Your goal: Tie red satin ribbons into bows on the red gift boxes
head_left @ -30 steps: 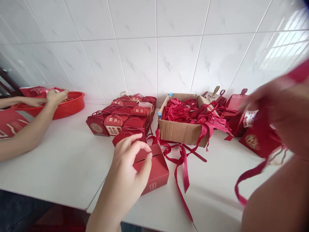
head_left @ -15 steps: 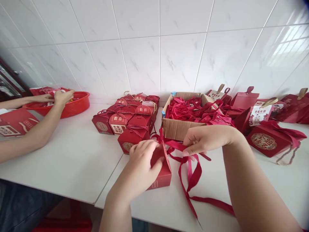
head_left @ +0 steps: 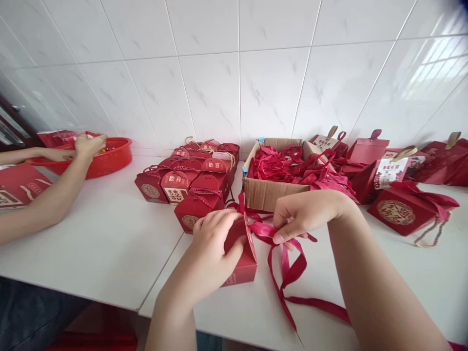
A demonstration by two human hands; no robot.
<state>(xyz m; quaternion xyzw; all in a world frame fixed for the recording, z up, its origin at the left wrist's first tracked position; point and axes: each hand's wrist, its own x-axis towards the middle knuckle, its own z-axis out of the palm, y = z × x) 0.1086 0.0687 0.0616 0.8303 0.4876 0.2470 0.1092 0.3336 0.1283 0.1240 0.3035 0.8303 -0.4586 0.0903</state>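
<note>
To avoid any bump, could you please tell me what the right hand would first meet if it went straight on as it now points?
Besides the red fabric ribbon it holds, the right hand would probably meet the red cardboard box under the left hand, though depth is unclear.

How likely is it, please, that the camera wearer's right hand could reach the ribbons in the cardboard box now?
Probably yes: the right hand, though gripping a loose ribbon, is near the cardboard box, whose open top exposes the ribbons.
</note>
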